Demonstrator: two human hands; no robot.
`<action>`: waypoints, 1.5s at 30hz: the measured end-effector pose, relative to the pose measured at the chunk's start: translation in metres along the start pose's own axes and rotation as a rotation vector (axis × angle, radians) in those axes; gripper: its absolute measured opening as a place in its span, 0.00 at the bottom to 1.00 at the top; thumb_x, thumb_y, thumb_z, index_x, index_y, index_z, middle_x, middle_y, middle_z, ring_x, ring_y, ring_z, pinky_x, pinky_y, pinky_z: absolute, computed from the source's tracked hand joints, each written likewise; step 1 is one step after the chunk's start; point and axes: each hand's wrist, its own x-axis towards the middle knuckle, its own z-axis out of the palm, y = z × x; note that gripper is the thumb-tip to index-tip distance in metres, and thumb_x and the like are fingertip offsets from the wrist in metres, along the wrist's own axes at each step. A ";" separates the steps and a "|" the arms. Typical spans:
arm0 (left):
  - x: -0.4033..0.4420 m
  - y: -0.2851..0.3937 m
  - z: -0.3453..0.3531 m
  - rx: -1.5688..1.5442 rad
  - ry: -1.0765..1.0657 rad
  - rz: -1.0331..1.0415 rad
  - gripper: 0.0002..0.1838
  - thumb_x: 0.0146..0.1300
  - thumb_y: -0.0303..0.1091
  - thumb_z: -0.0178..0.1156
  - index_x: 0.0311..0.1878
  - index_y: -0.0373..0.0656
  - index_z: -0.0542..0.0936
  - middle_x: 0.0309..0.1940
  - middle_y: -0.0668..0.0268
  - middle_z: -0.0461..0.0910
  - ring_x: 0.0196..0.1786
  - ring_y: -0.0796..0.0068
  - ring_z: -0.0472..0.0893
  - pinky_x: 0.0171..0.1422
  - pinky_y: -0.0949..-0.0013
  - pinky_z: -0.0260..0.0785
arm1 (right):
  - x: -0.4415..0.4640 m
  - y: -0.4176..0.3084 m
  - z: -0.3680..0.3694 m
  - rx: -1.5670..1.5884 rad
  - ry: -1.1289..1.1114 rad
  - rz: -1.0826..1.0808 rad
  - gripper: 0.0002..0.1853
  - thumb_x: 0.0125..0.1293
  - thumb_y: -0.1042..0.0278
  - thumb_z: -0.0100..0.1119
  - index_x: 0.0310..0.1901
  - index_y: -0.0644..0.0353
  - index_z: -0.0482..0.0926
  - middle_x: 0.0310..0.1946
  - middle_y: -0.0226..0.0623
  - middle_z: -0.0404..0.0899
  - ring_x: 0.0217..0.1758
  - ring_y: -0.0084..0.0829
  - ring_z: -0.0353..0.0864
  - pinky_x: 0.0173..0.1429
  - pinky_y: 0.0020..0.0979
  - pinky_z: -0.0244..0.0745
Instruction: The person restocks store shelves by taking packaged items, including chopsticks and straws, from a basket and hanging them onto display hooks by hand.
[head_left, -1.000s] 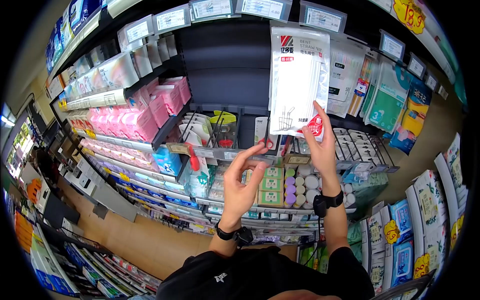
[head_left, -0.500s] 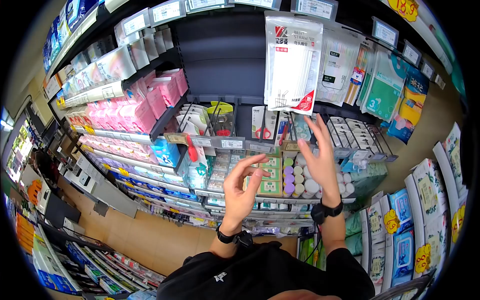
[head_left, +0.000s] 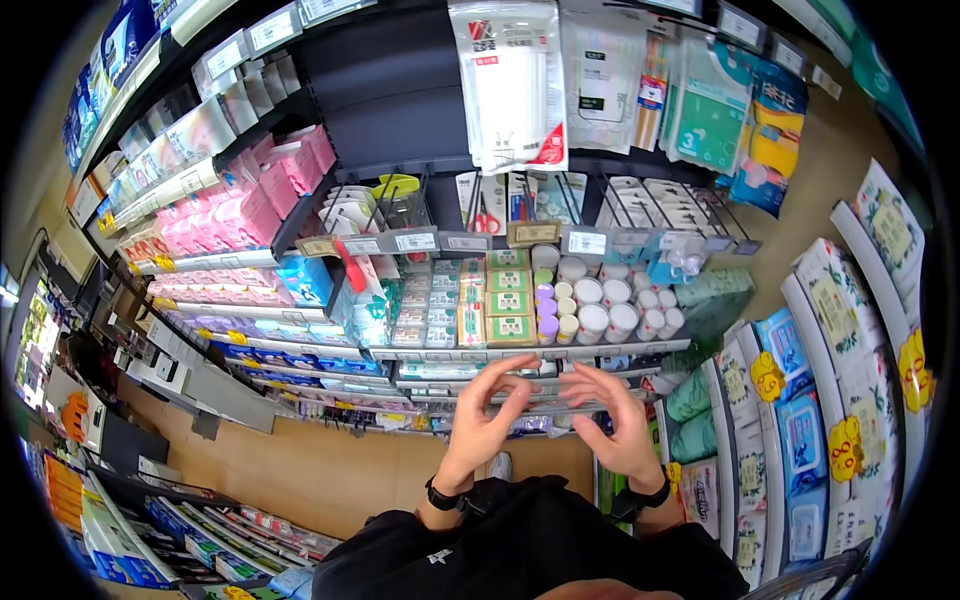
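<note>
Both hands are held in the air in front of the shelves, with nothing visible in either. My left hand [head_left: 483,418] has curved fingers, its thumb apart from the index finger. A short gap to its right is my right hand [head_left: 612,418], with fingers bent inward and thumb spread. Just beyond them is a shelf with green and tan boxes [head_left: 511,303] and several white-lidded round containers [head_left: 593,322]. A pack of bent straws [head_left: 514,90] hangs above, apart from both hands. Scissors [head_left: 487,218] in a pack hang below the straws.
Pink packets [head_left: 245,215] fill shelves on the left. Green packs [head_left: 712,110] and a yellow-blue pack [head_left: 766,140] hang at upper right. Blue wipes packs [head_left: 803,445] stand on a rack at right. Metal hooks and price tags [head_left: 587,242] jut out from the shelf.
My right hand has come down from near the straw pack to the level of my left hand. The left hand is slightly lower too. The view has shifted, with the shelves now higher and further left.
</note>
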 end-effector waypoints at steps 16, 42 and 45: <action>-0.164 -0.012 0.062 -0.060 -0.016 -0.128 0.21 0.73 0.24 0.58 0.68 0.34 0.73 0.59 0.57 0.81 0.52 0.74 0.84 0.63 0.69 0.72 | -0.174 -0.034 0.009 0.227 0.009 0.202 0.30 0.70 0.78 0.59 0.72 0.68 0.62 0.58 0.49 0.80 0.54 0.33 0.84 0.61 0.33 0.77; -0.338 0.046 0.012 -0.111 -0.250 -0.184 0.21 0.73 0.26 0.58 0.67 0.33 0.73 0.60 0.53 0.79 0.52 0.73 0.83 0.58 0.69 0.72 | -0.348 -0.151 0.159 0.138 0.359 0.285 0.29 0.71 0.76 0.58 0.71 0.69 0.62 0.53 0.49 0.81 0.51 0.34 0.85 0.59 0.33 0.77; -0.360 0.051 0.017 -0.169 -0.349 -0.231 0.22 0.73 0.26 0.59 0.67 0.32 0.72 0.60 0.53 0.79 0.52 0.73 0.83 0.59 0.69 0.72 | -0.375 -0.172 0.174 0.085 0.431 0.310 0.28 0.71 0.76 0.58 0.70 0.69 0.62 0.53 0.49 0.82 0.51 0.33 0.85 0.59 0.33 0.77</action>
